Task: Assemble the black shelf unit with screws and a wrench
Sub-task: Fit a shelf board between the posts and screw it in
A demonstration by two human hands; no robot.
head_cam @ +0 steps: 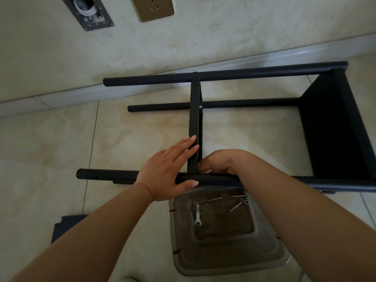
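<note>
Black metal shelf frame [223, 74] lay on its side on the floor tiles. I had the left hand [171, 169] flat, fingers straight, bracing the middle black shelf panel [194, 123] against the near black tubular leg [109, 176]. Right hand [219, 162] curled at the joint; grip hidden, couldn't tell. My call: line up the holes, start the steel screws [236, 206] by hand, then the small flat steel wrench [197, 215] from the clear plastic tub [264, 257].

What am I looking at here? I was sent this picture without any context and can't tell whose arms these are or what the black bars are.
The camera sits on a person's head, looking down at their own arms. The black shelf frame lies on its side on the tiled floor. The left hand rests flat on a crossbar and the near tube. The right hand curls at the joint; what it holds is hidden. Below, a clear tray holds loose screws and a small wrench.
</note>
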